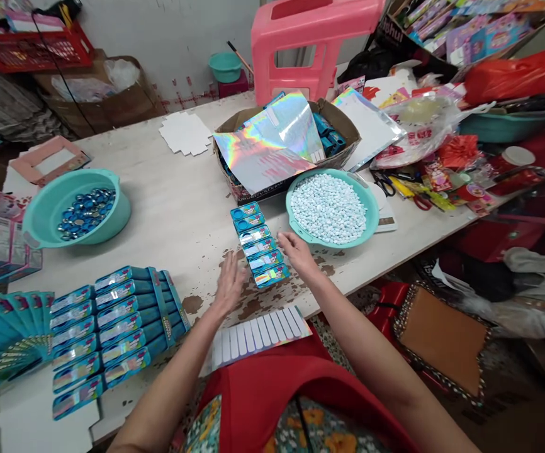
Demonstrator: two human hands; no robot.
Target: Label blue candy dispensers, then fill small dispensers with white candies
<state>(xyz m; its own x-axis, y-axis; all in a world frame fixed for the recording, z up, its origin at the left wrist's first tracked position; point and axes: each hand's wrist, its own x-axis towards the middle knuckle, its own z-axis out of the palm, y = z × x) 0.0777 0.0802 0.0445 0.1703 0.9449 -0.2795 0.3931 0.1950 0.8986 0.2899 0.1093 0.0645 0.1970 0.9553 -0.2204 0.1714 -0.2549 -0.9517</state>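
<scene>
A short column of several small blue boxes (258,245), laid side by side, sits on the table between my hands. My left hand (230,280) is open just left of the column's near end, its fingers stretched out and slightly blurred. At the right side of the boxes, my right hand (296,251) has its fingers extended towards them, holding nothing that I can see. Whether either hand touches a box, I cannot tell. Close beyond my right hand stands a turquoise basin (292,225) full of small pale-blue pieces.
A sheet of white strips (263,333) lies at the near edge. To the left are stacked blue boxes (121,314) and a turquoise basin (121,211) of shiny blue pieces. A cardboard box (343,119) with holographic sheets (272,141) stands behind; scissors (384,182) lie right.
</scene>
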